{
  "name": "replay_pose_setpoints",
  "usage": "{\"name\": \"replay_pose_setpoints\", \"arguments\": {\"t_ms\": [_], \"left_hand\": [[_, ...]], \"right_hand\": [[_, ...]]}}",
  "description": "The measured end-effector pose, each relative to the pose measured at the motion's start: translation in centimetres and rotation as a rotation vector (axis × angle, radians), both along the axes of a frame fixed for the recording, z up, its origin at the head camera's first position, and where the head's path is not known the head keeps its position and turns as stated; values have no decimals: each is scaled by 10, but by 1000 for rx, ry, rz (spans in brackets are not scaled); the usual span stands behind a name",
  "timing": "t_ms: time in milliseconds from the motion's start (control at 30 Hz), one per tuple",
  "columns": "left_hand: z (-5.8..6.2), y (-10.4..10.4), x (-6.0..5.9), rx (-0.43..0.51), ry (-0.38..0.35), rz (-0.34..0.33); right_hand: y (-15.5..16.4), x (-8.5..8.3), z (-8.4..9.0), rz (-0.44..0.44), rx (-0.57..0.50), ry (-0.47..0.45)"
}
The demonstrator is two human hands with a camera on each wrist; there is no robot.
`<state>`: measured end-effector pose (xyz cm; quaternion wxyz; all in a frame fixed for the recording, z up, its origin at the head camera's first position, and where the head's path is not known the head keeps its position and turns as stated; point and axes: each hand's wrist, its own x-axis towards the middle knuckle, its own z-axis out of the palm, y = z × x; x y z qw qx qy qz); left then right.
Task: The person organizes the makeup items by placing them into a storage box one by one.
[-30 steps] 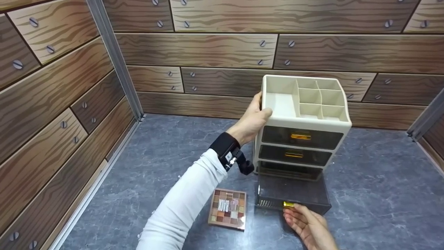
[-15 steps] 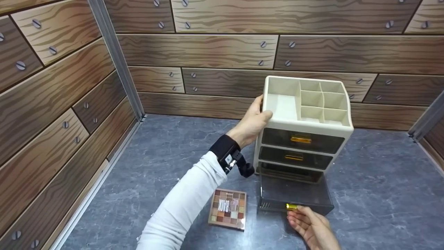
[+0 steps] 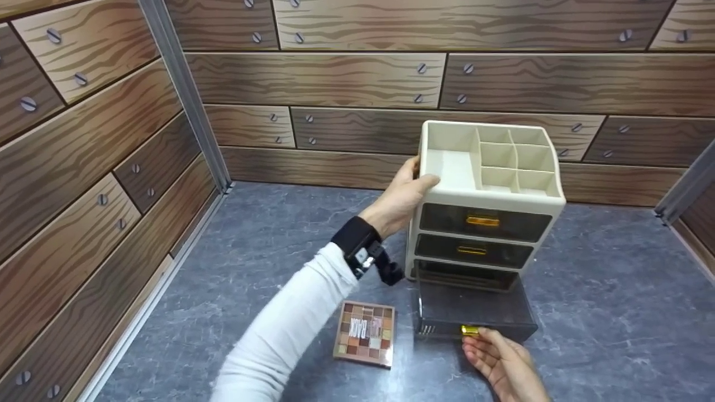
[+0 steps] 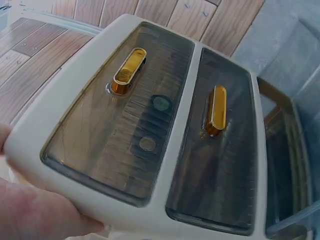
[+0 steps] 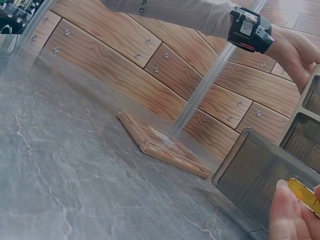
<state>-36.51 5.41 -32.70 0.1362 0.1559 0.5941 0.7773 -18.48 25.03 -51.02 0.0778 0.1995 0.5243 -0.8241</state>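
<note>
Fingers of the left hand [image 3: 403,196] curl round the organiser's [image 3: 487,196] top left corner, thumb on the rim. A palette [image 3: 364,341] lies flat on the floor just left of the pulled-out bottom drawer [image 3: 475,311]. Right hand [image 3: 503,363]: fingertips [image 5: 286,210] together, pinching the drawer's gold handle [image 3: 469,330]. The two upper drawers sit closed.

This is a staged recording booth rather than a lived-in room: walls [image 3: 335,78] printed with cartoon wood planks and screw heads, metal corner posts [image 3: 184,95] at left and right, and a grey marble-look floor [image 3: 268,245].
</note>
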Motion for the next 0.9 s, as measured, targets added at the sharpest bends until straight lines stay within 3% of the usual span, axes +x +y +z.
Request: {"name": "replay_pose_setpoints", "arguments": {"t_ms": [100,200,433,567,900], "left_hand": [[-7,-16,-3,-42,-46,-11],[-17,-38,-3,-136,-20,-36],[-38,-85,10,-455,29,-203],[-51,-102,22,-627,98,-214],[-88,-118,62,-877,238,-300]], "right_hand": [[-6,0,1,7,-21,15],[-9,0,1,39,-42,31],[-9,1,0,82,-48,30],[-7,2,-1,74,-47,25],[-1,6,-3,66,-40,34]]}}
